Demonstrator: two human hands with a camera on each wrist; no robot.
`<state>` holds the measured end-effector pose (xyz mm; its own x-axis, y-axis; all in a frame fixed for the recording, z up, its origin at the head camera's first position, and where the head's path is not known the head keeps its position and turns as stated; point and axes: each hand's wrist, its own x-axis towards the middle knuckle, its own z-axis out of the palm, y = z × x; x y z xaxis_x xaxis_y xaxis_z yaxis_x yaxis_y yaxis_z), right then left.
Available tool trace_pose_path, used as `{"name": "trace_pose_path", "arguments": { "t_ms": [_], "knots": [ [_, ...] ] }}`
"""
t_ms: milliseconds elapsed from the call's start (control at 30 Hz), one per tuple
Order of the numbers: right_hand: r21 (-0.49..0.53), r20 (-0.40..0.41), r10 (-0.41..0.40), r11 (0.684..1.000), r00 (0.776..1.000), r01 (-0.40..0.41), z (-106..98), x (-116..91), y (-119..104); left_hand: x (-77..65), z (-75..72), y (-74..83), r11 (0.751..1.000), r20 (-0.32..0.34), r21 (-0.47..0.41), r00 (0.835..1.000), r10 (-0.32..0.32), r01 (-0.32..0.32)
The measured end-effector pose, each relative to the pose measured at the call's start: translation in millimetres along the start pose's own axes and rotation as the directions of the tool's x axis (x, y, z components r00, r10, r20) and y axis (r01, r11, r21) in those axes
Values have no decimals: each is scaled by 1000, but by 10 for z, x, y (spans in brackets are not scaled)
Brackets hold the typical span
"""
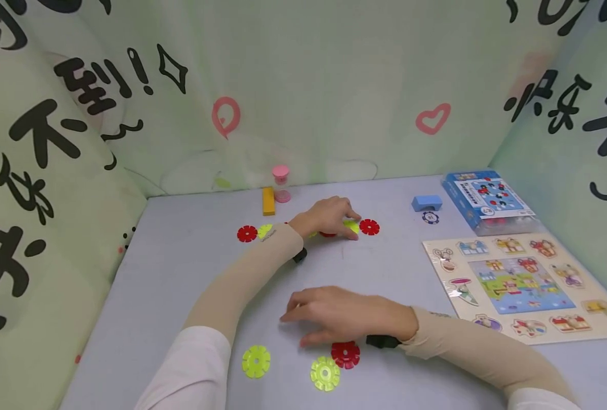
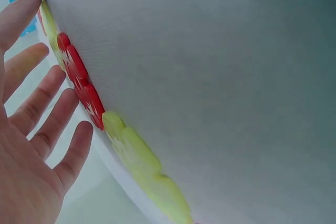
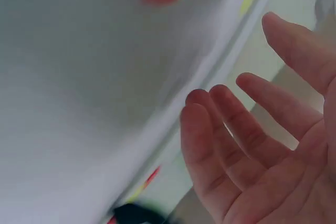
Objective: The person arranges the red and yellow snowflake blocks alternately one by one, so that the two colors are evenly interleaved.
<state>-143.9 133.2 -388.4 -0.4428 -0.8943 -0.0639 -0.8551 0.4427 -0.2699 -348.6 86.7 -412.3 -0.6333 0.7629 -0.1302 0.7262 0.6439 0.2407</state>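
Observation:
My left hand point(image 1: 329, 217) hovers low over a row of flower-shaped discs at the back of the table. Its thumb and a finger lie on either side of a yellow-green disc point(image 1: 352, 226); a red disc point(image 1: 369, 227) ends the row on the right. The left wrist view shows those fingers spread beside red discs point(image 2: 81, 80) and a yellow-green disc point(image 2: 147, 166). Nearer the front, my right hand point(image 1: 341, 316) holds nothing, its fingers loosely bent. Just below it lie a red disc point(image 1: 345, 355) and a yellow-green disc point(image 1: 325, 373), overlapping, with another yellow-green disc point(image 1: 256, 361) to their left.
Behind the row stand a yellow block point(image 1: 268, 201) and a pink-capped sand timer point(image 1: 281, 183). At the right are a blue block point(image 1: 426, 203), a small round patterned piece point(image 1: 430, 217), a blue box point(image 1: 488, 199) and a wooden picture puzzle board point(image 1: 590, 285). Printed curtains enclose the table.

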Motion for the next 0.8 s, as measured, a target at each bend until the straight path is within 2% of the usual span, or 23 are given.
{"name": "trace_pose_path", "arguments": {
  "t_ms": [100,167,333,467,567,800],
  "knots": [
    [-121,79,-122,984,989,131,53,193,-254,1,-4,10,1000,-2,-12,1000,6,-6],
    [-191,109,-152,967,982,171,81,275,-359,3,0,21,1000,-2,-21,1000,12,-12],
    [-333,79,-174,923,982,190,156,381,-484,-1,9,36,1000,-4,-23,1000,2,-2],
    [-403,47,-200,893,979,202,212,430,-524,-12,2,19,1000,-3,-23,1000,-12,12],
    [-386,60,-191,901,980,199,223,468,-530,-20,-4,2,1000,-2,-27,1000,-13,13],
    [-262,101,-143,951,985,165,212,558,-516,-33,1,-2,999,-3,-36,1000,-22,22]
  ]
}}
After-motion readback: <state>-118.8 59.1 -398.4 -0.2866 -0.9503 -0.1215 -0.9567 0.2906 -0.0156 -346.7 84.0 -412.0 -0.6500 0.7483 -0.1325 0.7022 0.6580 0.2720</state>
